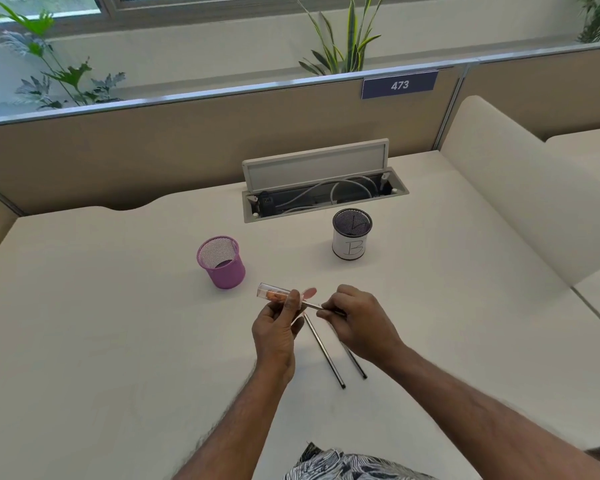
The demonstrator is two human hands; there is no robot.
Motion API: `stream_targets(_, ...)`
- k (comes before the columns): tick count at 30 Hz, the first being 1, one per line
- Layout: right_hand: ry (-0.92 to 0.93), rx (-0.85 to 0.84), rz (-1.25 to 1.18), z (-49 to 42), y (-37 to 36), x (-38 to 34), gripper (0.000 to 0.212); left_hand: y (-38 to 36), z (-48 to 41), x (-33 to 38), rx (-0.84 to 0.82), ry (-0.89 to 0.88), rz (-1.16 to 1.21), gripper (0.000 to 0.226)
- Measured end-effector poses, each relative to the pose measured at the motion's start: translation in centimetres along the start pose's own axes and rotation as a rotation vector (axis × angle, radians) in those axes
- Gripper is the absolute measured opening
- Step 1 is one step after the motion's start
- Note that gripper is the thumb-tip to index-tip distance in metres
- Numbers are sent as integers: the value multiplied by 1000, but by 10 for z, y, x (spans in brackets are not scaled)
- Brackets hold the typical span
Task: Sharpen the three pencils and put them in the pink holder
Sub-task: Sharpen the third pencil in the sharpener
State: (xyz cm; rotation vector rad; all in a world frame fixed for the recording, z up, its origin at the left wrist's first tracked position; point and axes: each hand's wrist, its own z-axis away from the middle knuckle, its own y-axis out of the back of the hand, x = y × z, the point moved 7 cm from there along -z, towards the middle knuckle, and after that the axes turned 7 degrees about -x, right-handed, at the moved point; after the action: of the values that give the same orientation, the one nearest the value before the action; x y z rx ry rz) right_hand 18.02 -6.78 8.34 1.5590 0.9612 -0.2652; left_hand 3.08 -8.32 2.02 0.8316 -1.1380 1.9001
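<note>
My left hand (278, 327) grips a clear plastic sharpener (274, 293) with pink shavings inside, held above the white desk. My right hand (359, 320) pinches a dark pencil (321, 307) whose tip is pushed into the sharpener's right end. Two more dark pencils (326, 355) (355, 365) lie side by side on the desk below my hands, pointing toward me. The pink mesh holder (222, 263) stands upright to the upper left of the sharpener, and nothing is visible inside it.
A white-wrapped black mesh cup marked "B" (351, 239) stands at the back right. Behind it an open cable tray (323, 192) with its lid up is set into the desk (118, 341). A beige partition (153, 150) closes off the back.
</note>
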Motion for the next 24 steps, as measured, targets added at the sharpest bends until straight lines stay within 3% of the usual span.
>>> stream_targets(8, -270, -224, -319, -9, -6, 13, 9, -3, 1, 8, -136, -14, -22, 10)
stream_targets(16, -561, -523, -916, 2, -22, 17, 19, -11, 2, 18, -310, -18, -31, 34)
stream_targets(21, -525, -548, -876, 1, -25, 12, 12, -3, 2, 16, -210, -49, -64, 21)
stream_targets(24, -445, -391, -651, -4, -21, 13, 22, 0, 4, 15, -124, -66, -82, 29)
